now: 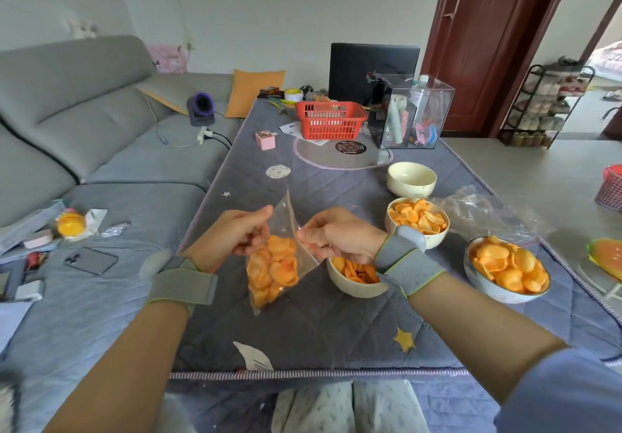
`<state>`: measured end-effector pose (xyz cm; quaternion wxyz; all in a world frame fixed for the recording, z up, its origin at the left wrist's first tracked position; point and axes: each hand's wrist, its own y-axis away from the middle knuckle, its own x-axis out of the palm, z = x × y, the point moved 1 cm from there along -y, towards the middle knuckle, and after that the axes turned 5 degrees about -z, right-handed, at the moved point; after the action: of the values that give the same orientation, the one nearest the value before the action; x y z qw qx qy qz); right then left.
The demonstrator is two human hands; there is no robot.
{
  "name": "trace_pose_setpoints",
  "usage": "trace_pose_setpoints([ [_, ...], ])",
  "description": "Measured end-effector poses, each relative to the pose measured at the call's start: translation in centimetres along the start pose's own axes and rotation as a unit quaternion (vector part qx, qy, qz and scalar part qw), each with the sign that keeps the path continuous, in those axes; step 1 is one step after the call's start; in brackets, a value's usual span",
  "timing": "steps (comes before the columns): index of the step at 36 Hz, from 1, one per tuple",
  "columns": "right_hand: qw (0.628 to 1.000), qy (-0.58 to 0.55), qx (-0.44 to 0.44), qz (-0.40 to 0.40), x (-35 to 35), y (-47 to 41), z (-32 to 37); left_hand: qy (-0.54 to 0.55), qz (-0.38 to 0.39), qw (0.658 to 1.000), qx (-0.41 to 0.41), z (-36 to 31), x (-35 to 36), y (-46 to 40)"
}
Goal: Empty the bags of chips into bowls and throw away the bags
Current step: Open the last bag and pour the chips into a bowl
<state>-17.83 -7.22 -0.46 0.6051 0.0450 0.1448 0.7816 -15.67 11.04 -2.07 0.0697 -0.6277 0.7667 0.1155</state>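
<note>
This is a home living room. A long grey upholstered sofa [84, 122] with an orange cushion [252, 90] runs along a plain white wall, just beside a low worktop [319, 331] covered by a quilted grey cloth printed with stars. A dark red wooden door [484, 45] stands at the back right, and near it a black metal shoe rack [538, 109] holds pairs of shoes. A phone [90, 260] and small clutter lie on the sofa seat.
</note>
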Motion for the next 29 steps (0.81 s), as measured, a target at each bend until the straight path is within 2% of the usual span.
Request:
trace_pose_setpoints([
  [7,0.998,0.040,-0.040,0.013,0.3,0.3,0.6,-0.044,0.021,0.998,0.042,-1.7,1.6,0.4],
  [13,0.996,0.059,-0.067,0.019,0.4,0.4,0.4,-0.033,0.028,0.998,0.055,-1.8,1.7,0.6],
  [18,0.997,0.019,-0.069,0.015,0.5,0.1,0.1,-0.027,-0.006,0.998,0.055,-2.0,2.0,0.4],
  [23,0.994,-0.095,-0.041,0.024,-0.2,-0.4,-0.2,0.017,-0.027,0.999,0.031,-1.5,1.9,0.0],
  [29,0.997,-0.055,-0.028,0.044,0.1,-0.9,-0.7,0.097,0.003,0.995,0.000,-0.9,2.0,0.2],
])
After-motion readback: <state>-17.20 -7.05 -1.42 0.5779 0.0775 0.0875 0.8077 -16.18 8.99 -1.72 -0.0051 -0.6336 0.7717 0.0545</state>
